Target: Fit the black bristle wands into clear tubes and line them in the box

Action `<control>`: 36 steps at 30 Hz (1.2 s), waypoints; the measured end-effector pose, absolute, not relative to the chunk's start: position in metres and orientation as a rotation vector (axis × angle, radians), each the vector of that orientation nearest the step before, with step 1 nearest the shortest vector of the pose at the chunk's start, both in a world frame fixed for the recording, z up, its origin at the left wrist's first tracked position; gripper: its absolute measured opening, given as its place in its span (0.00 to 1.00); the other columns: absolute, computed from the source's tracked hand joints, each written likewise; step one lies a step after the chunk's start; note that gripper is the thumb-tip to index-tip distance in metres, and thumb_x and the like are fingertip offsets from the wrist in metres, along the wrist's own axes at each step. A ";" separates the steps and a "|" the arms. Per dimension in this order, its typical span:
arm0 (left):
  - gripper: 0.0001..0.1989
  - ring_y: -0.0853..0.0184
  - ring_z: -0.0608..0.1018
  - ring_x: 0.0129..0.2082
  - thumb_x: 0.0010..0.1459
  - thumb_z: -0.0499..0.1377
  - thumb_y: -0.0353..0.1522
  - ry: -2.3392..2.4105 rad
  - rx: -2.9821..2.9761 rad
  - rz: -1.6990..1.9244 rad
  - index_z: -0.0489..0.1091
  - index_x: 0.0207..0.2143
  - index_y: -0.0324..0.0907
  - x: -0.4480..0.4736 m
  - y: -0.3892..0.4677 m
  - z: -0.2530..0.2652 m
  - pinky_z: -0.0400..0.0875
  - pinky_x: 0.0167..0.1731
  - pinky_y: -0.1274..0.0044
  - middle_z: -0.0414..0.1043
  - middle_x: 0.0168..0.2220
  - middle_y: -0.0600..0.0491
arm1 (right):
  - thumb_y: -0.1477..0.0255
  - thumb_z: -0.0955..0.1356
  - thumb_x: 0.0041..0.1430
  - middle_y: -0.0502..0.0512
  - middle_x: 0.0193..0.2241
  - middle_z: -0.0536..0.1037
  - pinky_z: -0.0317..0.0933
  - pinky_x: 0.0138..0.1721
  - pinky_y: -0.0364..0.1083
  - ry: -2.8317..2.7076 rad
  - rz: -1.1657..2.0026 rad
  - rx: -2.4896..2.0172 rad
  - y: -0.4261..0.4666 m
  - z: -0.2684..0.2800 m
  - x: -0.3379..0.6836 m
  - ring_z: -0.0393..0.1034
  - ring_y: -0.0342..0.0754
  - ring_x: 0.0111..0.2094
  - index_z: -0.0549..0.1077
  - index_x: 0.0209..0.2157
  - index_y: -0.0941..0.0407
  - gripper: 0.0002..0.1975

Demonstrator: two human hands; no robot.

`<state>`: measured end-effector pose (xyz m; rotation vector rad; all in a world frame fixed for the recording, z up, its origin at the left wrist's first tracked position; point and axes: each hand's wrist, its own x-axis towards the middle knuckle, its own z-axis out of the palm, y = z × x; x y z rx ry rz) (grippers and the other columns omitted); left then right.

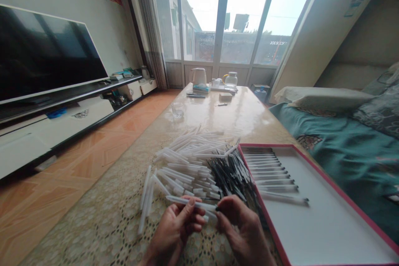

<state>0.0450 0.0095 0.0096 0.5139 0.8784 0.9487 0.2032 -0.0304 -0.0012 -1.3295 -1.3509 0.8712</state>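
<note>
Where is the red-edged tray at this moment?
In the head view, the red-edged tray lies on the table at the lower right, beside the pile of black refills and just right of the right hand.

The tube (190,202) held between the left hand (174,228) and right hand (243,228) looks like translucent white plastic, smooth and faintly shiny, as do the tubes in the pile (183,162). The refills (232,174) beside them are thin, dark and matt. The desk (246,116) has a glossy, polished top that mirrors the window light; nearer, a lace-patterned cloth (102,224) covers it, rough and dull. The tray (327,224) looks like smooth white card with a red rim. The floor (77,166) is shiny tile.
</note>
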 end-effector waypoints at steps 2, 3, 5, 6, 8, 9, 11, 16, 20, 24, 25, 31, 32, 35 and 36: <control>0.11 0.73 0.76 0.21 0.46 0.69 0.34 0.871 0.532 0.946 0.75 0.30 0.35 0.045 0.010 0.009 0.70 0.22 0.84 0.78 0.23 0.51 | 0.60 0.66 0.58 0.47 0.20 0.70 0.60 0.23 0.39 -1.283 0.960 -1.321 -0.031 -0.002 0.202 0.67 0.42 0.20 0.67 0.29 0.56 0.14; 0.12 0.73 0.76 0.21 0.47 0.68 0.35 0.870 0.540 0.947 0.75 0.30 0.35 0.045 0.010 0.009 0.70 0.22 0.83 0.78 0.24 0.51 | 0.58 0.66 0.58 0.46 0.18 0.69 0.59 0.22 0.38 -1.251 1.005 -1.316 -0.031 -0.003 0.202 0.66 0.41 0.19 0.66 0.29 0.56 0.15; 0.12 0.73 0.75 0.21 0.46 0.68 0.35 0.875 0.553 0.946 0.75 0.30 0.35 0.046 0.009 0.010 0.69 0.22 0.83 0.77 0.23 0.51 | 0.55 0.65 0.58 0.45 0.15 0.68 0.58 0.19 0.38 -1.210 1.073 -1.312 -0.031 -0.005 0.201 0.65 0.40 0.16 0.66 0.28 0.56 0.18; 0.12 0.73 0.75 0.21 0.46 0.69 0.35 0.877 0.559 0.946 0.75 0.30 0.35 0.046 0.009 0.010 0.69 0.22 0.83 0.77 0.23 0.51 | 0.54 0.64 0.59 0.45 0.15 0.67 0.57 0.17 0.37 -1.202 1.094 -1.322 -0.031 -0.005 0.201 0.64 0.40 0.14 0.66 0.28 0.56 0.19; 0.12 0.73 0.75 0.20 0.46 0.69 0.35 0.877 0.575 0.940 0.75 0.29 0.35 0.046 0.009 0.011 0.69 0.21 0.83 0.77 0.22 0.51 | 0.53 0.62 0.60 0.44 0.14 0.66 0.54 0.14 0.37 -1.220 1.104 -1.366 -0.031 -0.006 0.202 0.62 0.39 0.12 0.64 0.26 0.56 0.20; 0.12 0.73 0.74 0.20 0.46 0.68 0.35 0.872 0.586 0.938 0.75 0.29 0.35 0.046 0.009 0.011 0.69 0.21 0.83 0.76 0.22 0.52 | 0.53 0.61 0.61 0.45 0.14 0.66 0.52 0.12 0.36 -1.247 1.093 -1.392 -0.031 -0.006 0.202 0.62 0.39 0.12 0.63 0.25 0.55 0.21; 0.12 0.73 0.75 0.20 0.47 0.68 0.35 0.869 0.597 0.945 0.75 0.29 0.35 0.046 0.010 0.010 0.69 0.21 0.83 0.77 0.22 0.51 | 0.53 0.58 0.63 0.45 0.15 0.66 0.51 0.13 0.36 -1.332 1.019 -1.425 -0.031 -0.007 0.204 0.61 0.38 0.12 0.62 0.23 0.55 0.22; 0.12 0.72 0.76 0.22 0.46 0.69 0.35 0.903 0.570 0.961 0.75 0.30 0.36 0.045 0.012 0.010 0.70 0.22 0.83 0.77 0.24 0.51 | 0.56 0.57 0.64 0.45 0.19 0.68 0.53 0.14 0.37 -1.482 0.841 -1.404 -0.031 -0.007 0.207 0.61 0.39 0.13 0.66 0.35 0.55 0.18; 0.12 0.73 0.75 0.21 0.47 0.68 0.35 0.870 0.585 0.936 0.74 0.30 0.35 0.045 0.011 0.010 0.69 0.21 0.83 0.77 0.23 0.51 | 0.57 0.57 0.65 0.46 0.18 0.68 0.52 0.16 0.37 -1.552 0.818 -1.410 -0.032 -0.006 0.208 0.61 0.39 0.14 0.63 0.29 0.54 0.17; 0.11 0.73 0.75 0.20 0.47 0.68 0.34 0.853 0.590 0.924 0.74 0.29 0.35 0.046 0.010 0.009 0.68 0.20 0.83 0.77 0.22 0.52 | 0.59 0.52 0.68 0.48 0.16 0.70 0.55 0.23 0.39 -1.643 0.774 -1.416 -0.032 -0.004 0.210 0.67 0.41 0.19 0.63 0.24 0.55 0.23; 0.11 0.73 0.75 0.20 0.47 0.68 0.34 0.854 0.592 0.930 0.74 0.29 0.35 0.046 0.009 0.009 0.68 0.20 0.83 0.77 0.23 0.52 | 0.59 0.52 0.67 0.48 0.16 0.70 0.55 0.23 0.39 -1.644 0.768 -1.418 -0.032 -0.004 0.210 0.67 0.42 0.19 0.64 0.26 0.55 0.22; 0.11 0.72 0.75 0.20 0.47 0.68 0.34 0.864 0.618 0.927 0.75 0.30 0.35 0.045 0.010 0.009 0.69 0.21 0.83 0.77 0.23 0.51 | 0.58 0.54 0.66 0.46 0.16 0.71 0.55 0.21 0.39 -1.614 0.778 -1.415 -0.032 -0.005 0.207 0.66 0.42 0.17 0.61 0.30 0.53 0.17; 0.11 0.72 0.75 0.20 0.47 0.68 0.34 0.859 0.625 0.924 0.75 0.30 0.35 0.045 0.010 0.009 0.69 0.20 0.83 0.77 0.23 0.51 | 0.59 0.53 0.67 0.47 0.16 0.71 0.55 0.21 0.39 -1.630 0.789 -1.411 -0.032 -0.005 0.207 0.67 0.42 0.18 0.61 0.28 0.53 0.19; 0.10 0.72 0.75 0.20 0.48 0.68 0.34 0.845 0.630 0.925 0.75 0.30 0.35 0.045 0.010 0.009 0.68 0.20 0.83 0.77 0.23 0.51 | 0.59 0.51 0.67 0.49 0.15 0.70 0.55 0.21 0.39 -1.667 0.798 -1.404 -0.032 -0.005 0.208 0.67 0.42 0.18 0.62 0.25 0.54 0.22; 0.10 0.73 0.75 0.20 0.48 0.68 0.34 0.846 0.628 0.932 0.75 0.30 0.36 0.045 0.010 0.009 0.68 0.20 0.83 0.77 0.23 0.51 | 0.58 0.52 0.67 0.48 0.15 0.70 0.54 0.21 0.39 -1.663 0.796 -1.404 -0.032 -0.005 0.208 0.66 0.42 0.17 0.63 0.27 0.54 0.21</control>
